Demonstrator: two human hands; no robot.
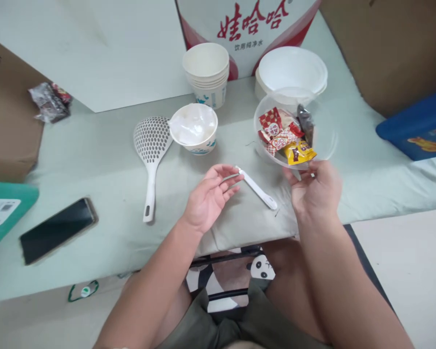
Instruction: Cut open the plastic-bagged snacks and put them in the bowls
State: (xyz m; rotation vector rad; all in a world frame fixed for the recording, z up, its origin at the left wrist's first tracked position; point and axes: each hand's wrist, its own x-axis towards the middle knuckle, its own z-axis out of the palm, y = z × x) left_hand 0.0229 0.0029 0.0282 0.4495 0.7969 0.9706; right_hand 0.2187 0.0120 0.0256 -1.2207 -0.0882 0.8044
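Observation:
My right hand (318, 191) grips the near edge of a clear plastic bowl (260, 145), tilted toward me. Inside it lie several wrapped snacks, among them a yellow packet (300, 152), red-and-white packets (281, 138) and a dark one (305, 123). My left hand (216, 194) is palm up with its fingers loosely curled and apart, holding nothing. Its fingertips are close to the upper end of a slim white plastic tool (259, 189) on the cloth; I cannot tell whether they touch. Beyond the left hand stands a paper cup (199, 145) with clear film inside.
A white slotted skimmer (150, 169) lies left of the cup. Behind are stacked paper cups (207, 72) and white bowls (294, 68), before a printed carton (254, 34). At left are a phone (58, 230), a green container (7, 208) and wrapped packets (51, 102); at right, a blue box (417, 126).

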